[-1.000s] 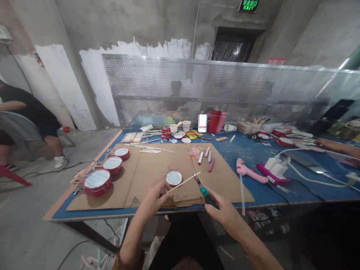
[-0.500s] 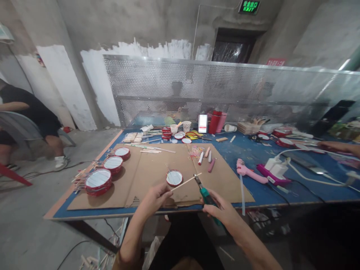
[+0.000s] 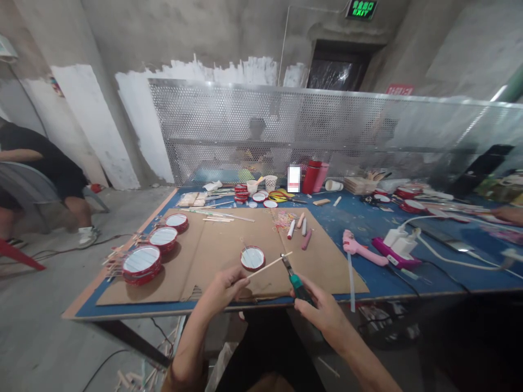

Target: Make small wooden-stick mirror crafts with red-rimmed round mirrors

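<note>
Between the fingertips of my left hand (image 3: 229,282) is one end of a thin wooden stick (image 3: 265,267), which slants up to the right. My right hand (image 3: 318,305) is wrapped round the green handles of a pair of cutting pliers (image 3: 299,285). The pliers' jaws meet the stick close to its far end; whether they are fully closed on it I cannot tell. Just behind the stick, a small red-rimmed drum (image 3: 252,257) with a white top lies on the cardboard sheet (image 3: 216,245).
Stacked red drums (image 3: 142,264) line the cardboard's left side. Crayon-like sticks (image 3: 306,239) and rubber bands (image 3: 285,220) lie right of centre. Farther right are a pink glue gun (image 3: 363,249) and a purple power strip (image 3: 395,253) with cables. Another person's hand (image 3: 506,213) is at the right edge.
The pliers' handles look squeezed slightly closer together in my right hand. The stick and my left hand stay almost in place; the whole view has shifted a little.
</note>
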`<state>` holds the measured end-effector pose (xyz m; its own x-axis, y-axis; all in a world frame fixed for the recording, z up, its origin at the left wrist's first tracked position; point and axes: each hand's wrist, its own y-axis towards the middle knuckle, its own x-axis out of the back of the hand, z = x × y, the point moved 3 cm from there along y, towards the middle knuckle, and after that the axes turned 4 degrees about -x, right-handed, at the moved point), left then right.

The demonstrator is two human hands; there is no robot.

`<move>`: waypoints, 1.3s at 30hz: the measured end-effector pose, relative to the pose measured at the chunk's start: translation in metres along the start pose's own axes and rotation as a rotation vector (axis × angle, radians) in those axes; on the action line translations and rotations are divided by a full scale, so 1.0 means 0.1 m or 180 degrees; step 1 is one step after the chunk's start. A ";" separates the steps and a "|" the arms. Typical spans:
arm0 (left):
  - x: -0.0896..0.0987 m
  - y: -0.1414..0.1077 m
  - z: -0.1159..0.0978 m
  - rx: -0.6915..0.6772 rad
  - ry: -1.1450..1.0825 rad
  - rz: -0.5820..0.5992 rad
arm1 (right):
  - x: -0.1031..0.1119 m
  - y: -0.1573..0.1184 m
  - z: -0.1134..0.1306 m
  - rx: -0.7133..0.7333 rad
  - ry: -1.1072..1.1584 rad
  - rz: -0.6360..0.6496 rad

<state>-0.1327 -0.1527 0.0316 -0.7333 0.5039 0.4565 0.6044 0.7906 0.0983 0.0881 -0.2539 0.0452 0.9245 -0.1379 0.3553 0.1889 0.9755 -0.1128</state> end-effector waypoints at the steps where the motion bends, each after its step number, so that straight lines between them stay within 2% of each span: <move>1: 0.00 0.00 0.00 0.0024 0.0003 0.0006 | 0.00 0.01 -0.03 -0.0068 0.0109 0.0007; 8: 0.01 0.00 -0.05 0.0076 0.0050 0.0167 | 0.03 0.00 -0.10 -0.0339 0.0651 0.0115; 12: 0.01 0.01 -0.05 0.0153 0.0088 0.0330 | 0.02 -0.02 -0.13 -0.0363 0.0691 0.0186; 17: 0.00 0.00 -0.04 0.0284 0.0167 0.0434 | -0.01 -0.03 -0.18 -0.0225 0.0528 -0.0004; 23: -0.02 0.00 0.00 0.0229 -0.0030 0.0328 | -0.06 -0.09 -0.11 -0.0207 0.0353 -0.0003; 28: -0.02 0.00 -0.01 0.0073 0.0066 0.0092 | -0.10 -0.08 -0.10 -0.0605 0.0757 0.0196; 32: 0.00 0.01 -0.04 0.0103 0.0129 0.0200 | -0.09 -0.10 -0.08 -0.0806 0.0990 0.0182; 39: 0.01 -0.01 -0.08 0.0237 0.0146 0.0309 | -0.07 -0.15 -0.04 -0.0816 0.1102 0.0313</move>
<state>-0.1313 -0.1558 0.0387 -0.6565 0.5642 0.5007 0.6458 0.7634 -0.0134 0.0801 -0.2685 0.0408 0.9904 -0.1383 0.0042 0.1299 0.9188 -0.3727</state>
